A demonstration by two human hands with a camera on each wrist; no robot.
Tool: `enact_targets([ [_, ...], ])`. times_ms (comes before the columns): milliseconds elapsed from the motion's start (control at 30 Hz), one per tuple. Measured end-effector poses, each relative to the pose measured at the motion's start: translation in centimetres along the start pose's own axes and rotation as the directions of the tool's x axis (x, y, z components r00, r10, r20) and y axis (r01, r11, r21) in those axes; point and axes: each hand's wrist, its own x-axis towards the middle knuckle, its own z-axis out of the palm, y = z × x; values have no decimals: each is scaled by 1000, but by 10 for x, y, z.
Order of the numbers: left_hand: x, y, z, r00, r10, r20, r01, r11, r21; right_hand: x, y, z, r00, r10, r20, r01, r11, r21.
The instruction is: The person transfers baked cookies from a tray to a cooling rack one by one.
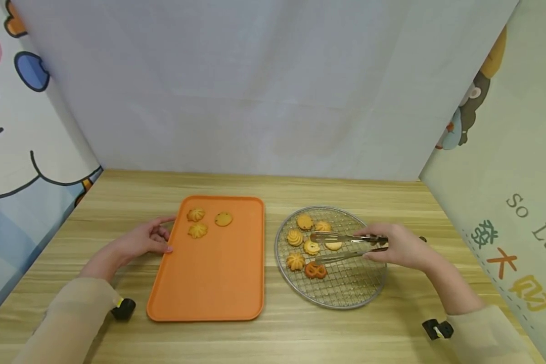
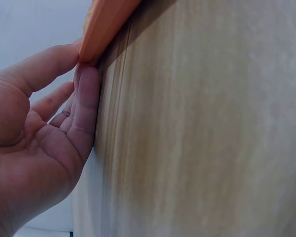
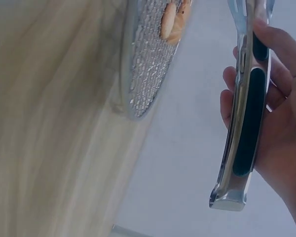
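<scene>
My left hand [image 1: 138, 241] pinches the left rim of an orange tray [image 1: 214, 283], thumb on the rim and fingers against its underside in the left wrist view. Three cookies lie near the tray's far end, among them a round cookie [image 1: 223, 219]. In my right hand [image 1: 402, 247] is a pair of metal tongs [image 3: 250, 118] with dark grip pads. Their arms stand apart over a round wire rack [image 1: 355, 283]. Several cookies lie on that rack, including a swirled cookie [image 1: 294, 237] and a browner pretzel-shaped cookie [image 1: 316, 270]. Between the tongs' tips I see no cookie gripped.
Tray and rack stand side by side on a wood-grain table [image 1: 273, 338], with a strip of tabletop between them. A pale cloth backdrop [image 1: 255, 91] rises behind the table. Printed panels flank it, cartoon figures on the left panel [image 1: 9, 151] and lettering on the right.
</scene>
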Motion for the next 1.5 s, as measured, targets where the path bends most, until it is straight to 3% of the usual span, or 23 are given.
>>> enact_targets([
  [300, -1, 2, -1, 1000, 1, 1, -1, 1000, 13, 16, -15, -11, 995, -71, -76, 69, 997, -27],
  [633, 0, 1, 0, 1000, 1, 7, -1, 1000, 7, 32, -27, -18, 973, -101, -208, 56, 976, -212],
  [1133, -1, 2, -1, 1000, 15, 19, -15, 1000, -13, 56, -49, -27, 948, -44, -317, -32, 973, -230],
  [1500, 1, 1, -1, 1000, 6, 10, -6, 1000, 10, 82, -65, -20, 920, -106, -377, 21, 975, -222],
])
